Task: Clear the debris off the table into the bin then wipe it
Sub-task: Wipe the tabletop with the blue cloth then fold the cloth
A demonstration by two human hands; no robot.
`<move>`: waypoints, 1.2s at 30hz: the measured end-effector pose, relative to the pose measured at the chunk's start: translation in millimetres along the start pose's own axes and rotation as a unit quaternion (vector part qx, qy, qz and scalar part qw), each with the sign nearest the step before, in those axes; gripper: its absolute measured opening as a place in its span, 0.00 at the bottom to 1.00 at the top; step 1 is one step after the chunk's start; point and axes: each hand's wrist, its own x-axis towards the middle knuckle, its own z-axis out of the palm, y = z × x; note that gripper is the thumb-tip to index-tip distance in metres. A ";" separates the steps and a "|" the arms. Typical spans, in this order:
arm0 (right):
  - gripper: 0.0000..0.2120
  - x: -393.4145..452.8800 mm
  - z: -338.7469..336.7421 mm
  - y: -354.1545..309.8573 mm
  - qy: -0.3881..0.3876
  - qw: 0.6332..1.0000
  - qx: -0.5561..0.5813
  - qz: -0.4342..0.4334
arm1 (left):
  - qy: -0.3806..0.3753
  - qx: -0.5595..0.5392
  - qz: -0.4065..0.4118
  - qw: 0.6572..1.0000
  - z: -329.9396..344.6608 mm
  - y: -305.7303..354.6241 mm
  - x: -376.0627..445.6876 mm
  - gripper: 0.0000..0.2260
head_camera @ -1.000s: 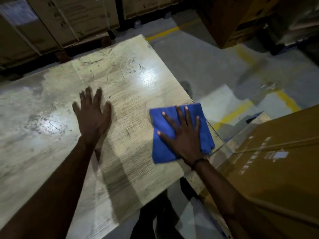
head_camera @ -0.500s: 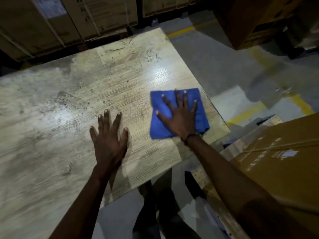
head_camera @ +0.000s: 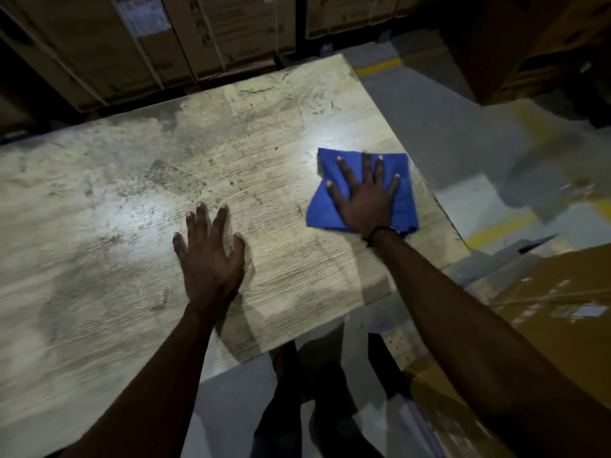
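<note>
A worn, scratched wooden table (head_camera: 139, 206) fills the left and middle of the head view. A folded blue cloth (head_camera: 405, 200) lies flat near the table's right edge. My right hand (head_camera: 363, 200) presses on the cloth with spread, straight fingers. My left hand (head_camera: 210, 256) rests palm down on the bare tabletop, fingers spread, to the left of the cloth. Dark specks and smudges mark the table surface around the middle. No bin is in view.
Strapped cardboard boxes (head_camera: 185, 38) stand behind the table's far edge. A large brown carton (head_camera: 545, 312) sits low at the right, close to the table's near right corner. Grey floor with yellow lines (head_camera: 496, 233) lies to the right. My legs show below the near edge.
My right hand has slid the blue cloth away from me along the table's right edge. My left hand has shifted nearer the table's front edge as the view moved.
</note>
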 end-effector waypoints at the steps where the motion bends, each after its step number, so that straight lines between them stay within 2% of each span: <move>1: 0.31 -8.3 4.6 -16.5 0.007 0.999 -0.003 -0.037 | -0.001 0.003 0.001 1.000 0.7 -0.7 0.3 0.29; 4: 0.29 -58.1 8.4 -37.1 -0.024 0.989 0.015 -0.145 | -0.008 0.013 -0.001 1.000 3.2 -3.9 2.2 0.29; 7: 0.27 -81.1 -0.2 -12.6 -0.049 0.986 0.001 -0.162 | -0.023 0.019 -0.010 1.000 3.7 -4.1 1.8 0.29; 12: 0.27 4.6 -3.9 25.5 -0.026 0.997 -0.005 -0.073 | -0.053 0.023 -0.002 0.998 3.7 -2.6 25.6 0.29; 16: 0.29 70.8 5.4 -14.5 -0.021 0.999 0.024 -0.030 | -0.070 0.020 -0.002 0.997 5.4 -10.7 115.2 0.32; 18: 0.28 71.5 16.8 -51.5 0.002 0.998 0.019 -0.064 | -0.062 0.034 -0.007 0.997 3.5 -17.7 163.6 0.34; 20: 0.25 48.4 26.7 -82.0 0.010 0.990 0.015 -0.142 | -0.055 0.038 -0.023 0.997 -2.4 -29.7 199.4 0.34; 23: 0.25 6.3 21.7 -90.5 -0.021 0.977 0.006 -0.211 | -0.038 0.033 -0.029 0.998 -8.1 -49.5 214.8 0.34; 26: 0.25 19.0 15.7 -71.2 -0.033 0.981 -0.015 -0.190 | -0.021 0.034 -0.011 0.999 -4.9 -58.1 208.7 0.31; 30: 0.27 113.5 18.6 -61.9 -0.009 0.996 0.016 -0.086 | -0.013 0.032 -0.016 0.999 -4.1 -54.5 208.0 0.30; 33: 0.28 179.1 31.9 -100.3 -0.006 0.999 0.027 -0.041 | 0.003 0.024 -0.017 1.000 -2.6 -55.8 209.6 0.30; 36: 0.26 177.6 50.9 -170.5 0.025 0.995 0.018 -0.091 | 0.008 0.019 -0.023 1.000 -2.4 -55.7 212.3 0.30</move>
